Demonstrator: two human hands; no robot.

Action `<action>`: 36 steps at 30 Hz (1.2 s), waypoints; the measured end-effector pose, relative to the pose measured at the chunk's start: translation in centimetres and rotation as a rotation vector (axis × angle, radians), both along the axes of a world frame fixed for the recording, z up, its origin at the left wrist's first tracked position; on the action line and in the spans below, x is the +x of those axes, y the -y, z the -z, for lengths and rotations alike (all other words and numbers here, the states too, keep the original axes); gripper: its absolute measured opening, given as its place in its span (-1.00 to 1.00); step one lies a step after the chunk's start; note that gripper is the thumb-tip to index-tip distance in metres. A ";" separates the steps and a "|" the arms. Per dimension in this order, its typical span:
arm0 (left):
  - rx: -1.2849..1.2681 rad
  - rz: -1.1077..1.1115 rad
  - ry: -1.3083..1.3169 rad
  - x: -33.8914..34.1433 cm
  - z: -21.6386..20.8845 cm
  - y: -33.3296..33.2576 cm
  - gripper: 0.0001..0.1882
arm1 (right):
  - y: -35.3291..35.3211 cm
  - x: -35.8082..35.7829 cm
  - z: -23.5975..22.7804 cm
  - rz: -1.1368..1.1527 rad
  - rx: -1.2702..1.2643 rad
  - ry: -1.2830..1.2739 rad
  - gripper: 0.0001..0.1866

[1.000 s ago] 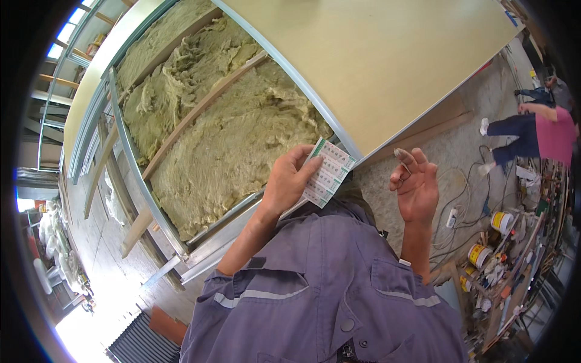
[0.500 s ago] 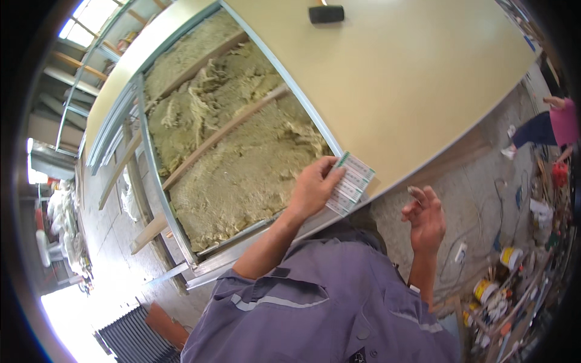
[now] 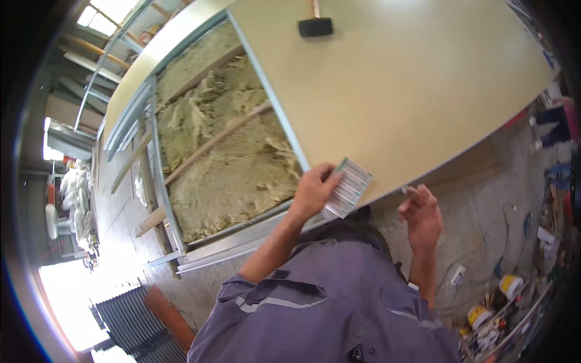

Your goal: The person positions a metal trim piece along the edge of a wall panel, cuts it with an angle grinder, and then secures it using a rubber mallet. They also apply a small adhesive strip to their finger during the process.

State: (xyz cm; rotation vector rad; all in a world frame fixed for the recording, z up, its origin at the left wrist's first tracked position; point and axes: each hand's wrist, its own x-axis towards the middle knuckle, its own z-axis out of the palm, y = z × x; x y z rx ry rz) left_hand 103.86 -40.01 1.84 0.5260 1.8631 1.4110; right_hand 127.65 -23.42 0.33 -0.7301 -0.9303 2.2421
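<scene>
My left hand (image 3: 316, 190) is closed on a printed sheet of labels (image 3: 352, 189), white with a green strip along one edge. Its thumb lies on top, and the sheet hangs over the near edge of a large beige panel (image 3: 387, 103). To the right, just off that edge, my right hand (image 3: 422, 212) is raised with curled fingers. Something small and pale shows at its fingertips, too blurred to name. Left of the panel, yellowish mineral wool (image 3: 230, 187) fills a metal frame (image 3: 267, 85) crossed by wooden slats (image 3: 221, 140).
A black-headed mallet (image 3: 315, 27) rests on the panel's far part. Metal profiles (image 3: 128, 121) lie left of the frame. At lower right are buckets (image 3: 479, 316) and clutter, with cables on the floor. Another person (image 3: 552, 127) is partly visible at the right rim.
The view has shifted, so the panel and mallet appear further left and lower. My left hand keeps the label sheet. My right hand stays raised, its fingers a little more curled.
</scene>
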 end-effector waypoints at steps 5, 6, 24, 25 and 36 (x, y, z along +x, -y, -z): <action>-0.005 -0.096 0.048 0.7 -0.8 -2.5 -0.71 | -4.1 -0.6 -0.7 -0.115 -0.008 -0.111 -0.37; -0.036 -0.115 0.044 0.8 -1.1 -3.0 -0.72 | -4.9 -0.6 -0.7 -0.138 -0.025 -0.151 -0.36; -0.033 -0.175 -0.091 0.3 -0.6 -6.6 -0.59 | -9.7 -1.4 -0.5 -0.323 -0.761 -0.872 -0.29; -0.129 -0.203 -0.352 0.6 -0.8 -7.1 -0.55 | -10.0 -1.5 -0.8 -0.321 -0.770 -0.906 -0.30; 0.286 0.246 0.082 5.2 -7.1 -9.9 -0.43 | -9.8 -2.2 -6.6 -0.413 -0.824 -1.198 -0.36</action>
